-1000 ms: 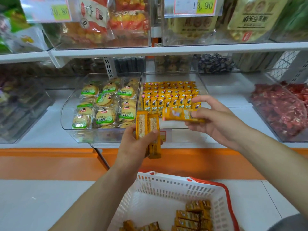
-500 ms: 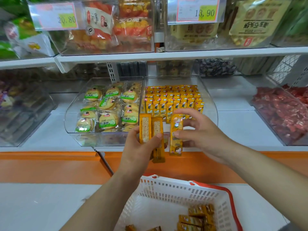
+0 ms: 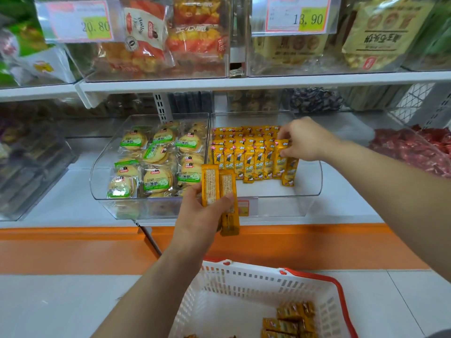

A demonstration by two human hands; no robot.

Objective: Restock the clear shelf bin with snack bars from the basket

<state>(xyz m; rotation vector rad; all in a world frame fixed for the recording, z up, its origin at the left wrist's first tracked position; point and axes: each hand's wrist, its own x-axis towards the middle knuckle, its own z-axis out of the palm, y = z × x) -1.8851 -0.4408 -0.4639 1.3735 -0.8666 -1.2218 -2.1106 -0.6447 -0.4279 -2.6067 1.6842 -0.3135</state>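
Yellow snack bars [image 3: 216,186] in left hand [image 3: 202,217], another in right hand [image 3: 306,140]

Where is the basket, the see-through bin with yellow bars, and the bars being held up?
basket [image 3: 256,279], head view, white back wall.
clear shelf bin [image 3: 280,207], head view, clear front wall.
held snack bars [image 3: 210,184], head view, upper half of the left bar.

Snack bars [image 3: 249,157] in the clear bin [image 3: 307,191], right of the biscuit bin [image 3: 102,189], basket [image 3: 244,286] below in front.
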